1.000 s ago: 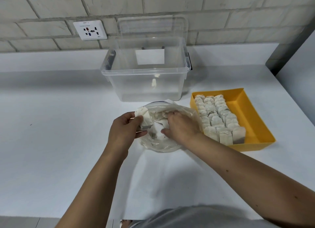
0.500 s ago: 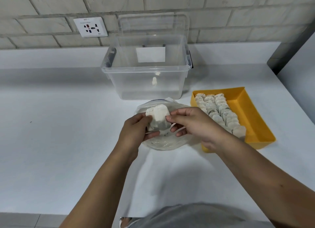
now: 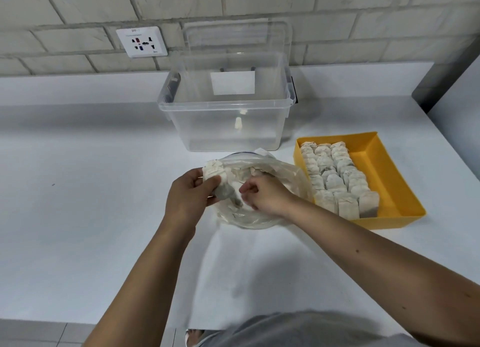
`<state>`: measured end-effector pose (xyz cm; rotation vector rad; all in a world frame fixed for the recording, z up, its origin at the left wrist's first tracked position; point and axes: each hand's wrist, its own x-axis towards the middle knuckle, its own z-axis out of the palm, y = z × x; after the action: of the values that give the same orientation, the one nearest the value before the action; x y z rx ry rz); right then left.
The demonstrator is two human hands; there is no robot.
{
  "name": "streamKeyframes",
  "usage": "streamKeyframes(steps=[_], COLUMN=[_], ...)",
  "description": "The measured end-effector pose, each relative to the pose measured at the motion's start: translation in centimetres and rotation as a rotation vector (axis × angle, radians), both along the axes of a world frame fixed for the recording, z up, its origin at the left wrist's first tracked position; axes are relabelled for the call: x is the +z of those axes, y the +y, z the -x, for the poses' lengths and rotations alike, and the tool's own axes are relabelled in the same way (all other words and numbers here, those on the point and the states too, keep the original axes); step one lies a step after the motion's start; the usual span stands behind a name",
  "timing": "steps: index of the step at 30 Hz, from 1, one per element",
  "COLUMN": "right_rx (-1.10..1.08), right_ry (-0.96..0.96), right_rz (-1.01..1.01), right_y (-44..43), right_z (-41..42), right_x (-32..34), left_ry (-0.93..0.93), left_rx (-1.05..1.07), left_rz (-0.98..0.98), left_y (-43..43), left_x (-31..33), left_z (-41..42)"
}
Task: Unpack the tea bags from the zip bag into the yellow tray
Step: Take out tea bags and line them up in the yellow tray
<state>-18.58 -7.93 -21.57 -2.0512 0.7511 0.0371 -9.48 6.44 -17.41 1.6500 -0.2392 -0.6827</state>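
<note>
A clear zip bag (image 3: 287,176) lies open on the white counter, with loose tea bags inside. My left hand (image 3: 185,196) grips a small stack of tea bags (image 3: 214,174) at the bag's left edge. My right hand (image 3: 266,194) reaches into the bag's mouth with curled fingers; whether it pinches a tea bag is unclear. The yellow tray (image 3: 389,218) stands just right of the bag. Rows of tea bags (image 3: 333,176) fill its left half, and its right half is bare.
A clear plastic bin (image 3: 226,124) stands behind the zip bag, its lid (image 3: 236,36) leaning on the brick wall. A wall socket (image 3: 141,41) sits at the back left. The counter's right edge runs close behind the tray.
Half a second ago both hands held the tea bag stack above the bag. My right hand has let go and dipped back into the bag; my left hand keeps the stack.
</note>
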Motion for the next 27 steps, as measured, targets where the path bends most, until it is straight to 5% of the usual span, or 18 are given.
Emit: streamKeyframes(steps=[8, 13, 20, 22, 27], right_rx=[0.067, -0.009, -0.266, -0.282, -0.004], right_ry=[0.082, -0.025, -0.39, -0.469, -0.483], right_rz=[0.138, 0.186, -0.192, -0.081, 0.554], right_y=[0.7, -0.1, -0.6, -0.3, 1.0], right_z=[-0.2, 1.4, 5.4, 6.1, 7.0], right_x=[-0.8, 0.8, 3.7, 4.3, 3.7], left_ry=[0.002, 0.004, 0.064, 0.104, 0.271], left_rx=[-0.024, -0.011, -0.02, -0.069, -0.152], left_rz=[-0.008, -0.015, -0.035, -0.049, -0.052], left_y=[0.0, 0.0, -0.6, -0.8, -1.6], left_x=[-0.6, -0.3, 0.2, 0.2, -0.1], left_z=[0.0, 0.0, 0.5, 0.8, 2.1])
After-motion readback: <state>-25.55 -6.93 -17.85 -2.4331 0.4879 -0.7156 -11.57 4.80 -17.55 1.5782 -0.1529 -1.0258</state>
